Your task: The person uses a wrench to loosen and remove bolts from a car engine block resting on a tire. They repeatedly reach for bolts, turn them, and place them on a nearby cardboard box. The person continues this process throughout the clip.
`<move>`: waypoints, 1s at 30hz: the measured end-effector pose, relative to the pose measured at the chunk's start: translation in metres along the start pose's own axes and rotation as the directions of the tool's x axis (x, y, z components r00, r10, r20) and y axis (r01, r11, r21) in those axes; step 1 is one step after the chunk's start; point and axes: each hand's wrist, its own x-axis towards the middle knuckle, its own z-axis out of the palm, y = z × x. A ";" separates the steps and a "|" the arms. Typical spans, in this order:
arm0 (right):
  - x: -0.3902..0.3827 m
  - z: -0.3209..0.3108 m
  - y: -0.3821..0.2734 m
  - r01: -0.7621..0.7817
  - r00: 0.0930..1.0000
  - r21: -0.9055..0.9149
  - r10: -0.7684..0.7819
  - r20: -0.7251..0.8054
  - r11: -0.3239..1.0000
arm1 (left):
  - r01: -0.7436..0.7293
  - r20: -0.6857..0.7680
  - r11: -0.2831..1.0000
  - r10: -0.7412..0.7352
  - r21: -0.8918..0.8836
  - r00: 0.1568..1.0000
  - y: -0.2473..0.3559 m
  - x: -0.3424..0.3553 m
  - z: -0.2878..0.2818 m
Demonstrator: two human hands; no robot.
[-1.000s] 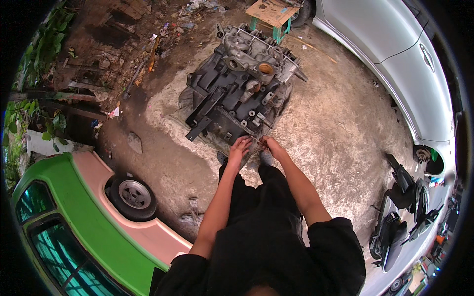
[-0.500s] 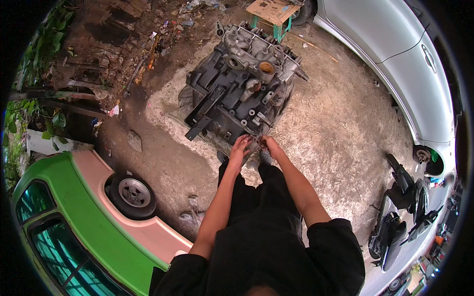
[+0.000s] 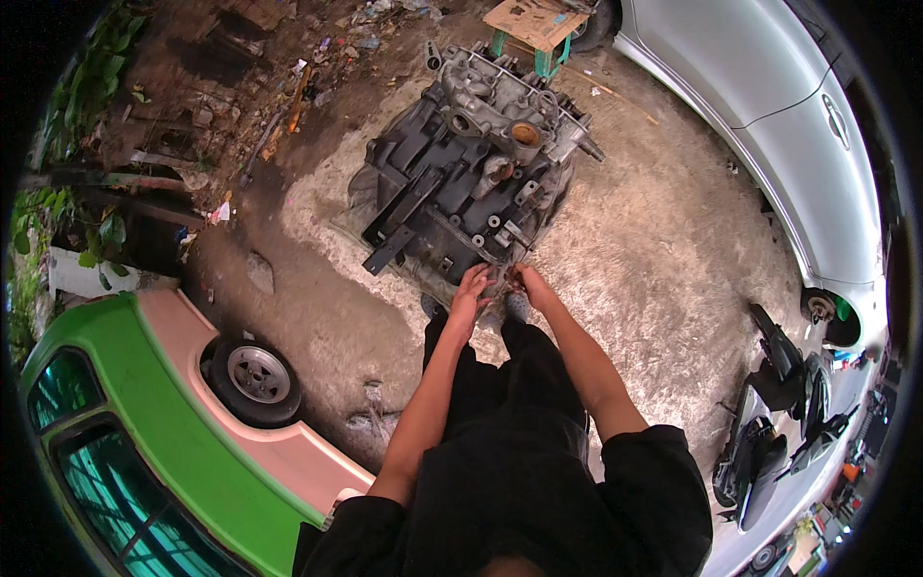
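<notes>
A large greasy engine block lies on the concrete ground in front of me. Both my hands reach down to its near edge. My left hand rests with fingers curled against the block's lower rim. My right hand is closed around a small part or fitting at the same edge; what it grips is too small to make out. My feet stand just below the hands.
A green and pink car with a wheel stands at lower left. A white car runs along the right. A small wooden stool sits behind the engine. Motorcycles are parked at right. Debris and plants line the left.
Both hands stay at the engine's near edge, shifting only slightly. Nothing else has moved.
</notes>
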 end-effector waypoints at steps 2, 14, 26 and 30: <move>0.000 0.001 0.001 -0.017 0.998 -0.007 0.017 -0.057 1.000 | 0.003 -0.009 1.000 -0.003 -0.013 1.000 -0.002 0.002 0.000; -0.089 0.030 -0.033 -0.055 0.993 0.031 0.052 0.102 0.998 | -0.036 -0.032 0.994 0.033 -0.102 0.999 -0.002 0.003 -0.026; -0.079 0.061 -0.035 -0.276 0.945 0.174 0.234 0.229 0.945 | -0.005 -0.074 0.995 -0.002 -0.104 0.997 0.004 0.015 -0.027; -0.079 0.032 -0.021 -0.222 0.970 0.052 0.215 0.116 0.974 | -0.009 -0.076 0.998 0.004 -0.067 0.997 0.006 0.016 -0.024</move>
